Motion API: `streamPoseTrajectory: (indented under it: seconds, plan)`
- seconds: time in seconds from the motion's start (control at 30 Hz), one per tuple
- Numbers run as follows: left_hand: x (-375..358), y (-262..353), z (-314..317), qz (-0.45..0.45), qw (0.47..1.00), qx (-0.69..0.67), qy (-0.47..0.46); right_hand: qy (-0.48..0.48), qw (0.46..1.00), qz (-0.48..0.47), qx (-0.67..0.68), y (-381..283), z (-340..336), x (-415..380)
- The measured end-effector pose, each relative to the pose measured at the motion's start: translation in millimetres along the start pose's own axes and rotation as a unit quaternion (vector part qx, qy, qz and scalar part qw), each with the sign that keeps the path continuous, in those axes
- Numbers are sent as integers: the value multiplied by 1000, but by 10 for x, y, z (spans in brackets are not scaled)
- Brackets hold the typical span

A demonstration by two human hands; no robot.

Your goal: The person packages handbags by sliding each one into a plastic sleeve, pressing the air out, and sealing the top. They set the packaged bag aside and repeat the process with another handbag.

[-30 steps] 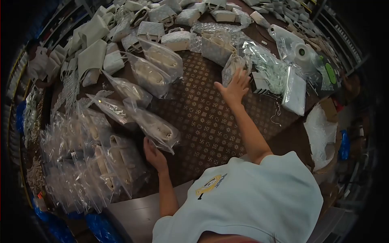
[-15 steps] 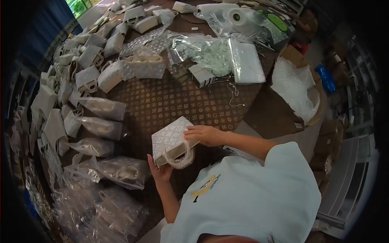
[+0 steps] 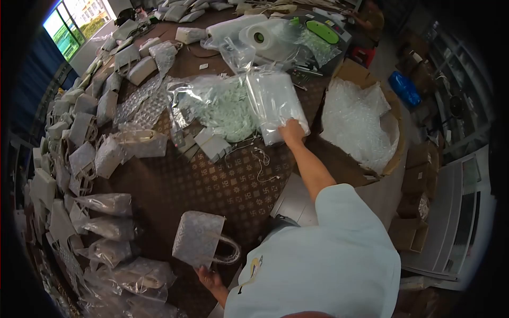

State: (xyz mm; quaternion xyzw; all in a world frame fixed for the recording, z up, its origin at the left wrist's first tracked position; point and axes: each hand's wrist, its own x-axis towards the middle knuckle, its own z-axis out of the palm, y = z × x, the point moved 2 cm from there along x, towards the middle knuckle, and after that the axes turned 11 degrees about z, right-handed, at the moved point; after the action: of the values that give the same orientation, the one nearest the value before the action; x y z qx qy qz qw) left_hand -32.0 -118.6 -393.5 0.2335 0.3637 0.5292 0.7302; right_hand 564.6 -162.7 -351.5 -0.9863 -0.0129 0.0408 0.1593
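Note:
A pale patterned handbag (image 3: 199, 237) with a looped handle is at the near edge of the table, tilted, its handle toward my body. My left hand (image 3: 213, 281) is at its lower edge, gripping it; some fingertips are hidden by the bag. Stretched far forward, my right hand (image 3: 292, 131) has its fingers closed on the near edge of a stack of clear plastic bags (image 3: 273, 100). Left of that stack lies a large clear bag of pale green packets (image 3: 225, 106). Small white boxes (image 3: 212, 144) and thin white cords (image 3: 261, 159) lie just nearer to me.
Handbags in clear plastic (image 3: 108, 229) line the left side, with many unwrapped handbags (image 3: 82, 127) behind. Plastic film rolls (image 3: 258, 37) lie at the back. A carton (image 3: 392, 127) of bubble wrap stands right. Another person (image 3: 369, 21) sits at the far right.
My right hand has left the handbag and reached forward to the plastic bag stack. The handbag has turned in my left hand. The view has shifted to the right.

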Motion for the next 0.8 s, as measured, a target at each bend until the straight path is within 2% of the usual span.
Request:
streamPoseTrajectory:
  seconds: [0.03,0.07,0.13,0.17,0.2,0.27,0.3,0.37,0.4,0.43,0.47,0.5,0.53,0.6,0.63,0.67,0.7,0.77,0.8]
  plan:
    - [-19,45,30,9,1000,22,-3,-45,998,16,34,-7,14,71]
    - [-23,68,75,22,999,42,-4,-36,999,17,33,3,-12,116]
    - [-63,143,233,19,999,49,-7,-85,977,46,190,-33,-64,97]
    - [-77,144,263,17,998,64,-5,-115,962,46,244,24,118,219]
    - [-70,115,241,16,998,61,-4,-113,962,44,243,14,95,205]
    - [-37,104,169,22,998,57,-25,-205,857,55,470,-25,106,113]
    - [-32,94,192,24,998,55,-26,-204,856,53,471,-68,68,92]
    - [-38,116,222,30,998,40,-48,-250,810,58,527,-147,32,7]
    - [-31,123,218,31,997,42,-49,-251,809,59,528,-138,169,135]
    - [-28,120,201,21,998,42,-48,-338,704,157,605,-85,510,374]
    - [-31,122,185,11,998,40,-46,-414,574,250,661,-50,719,445]
    - [-42,137,180,12,998,41,-46,-334,617,346,623,-124,186,93]
    - [-45,155,187,11,998,40,-53,-337,616,343,624,-147,134,25]
    - [-10,150,186,18,997,36,-59,-286,666,331,605,-160,20,18]
    - [5,130,139,10,997,45,-59,-324,673,321,582,-155,-53,24]
    - [17,122,78,2,997,54,-56,-333,672,320,579,-108,-71,77]
    - [13,167,-16,9,997,60,-44,-369,638,326,592,-58,-34,93]
    - [11,151,-144,-48,990,133,-14,-437,569,332,613,-60,27,185]
    - [-26,174,-185,-46,990,135,-2,-412,626,328,575,-74,22,168]
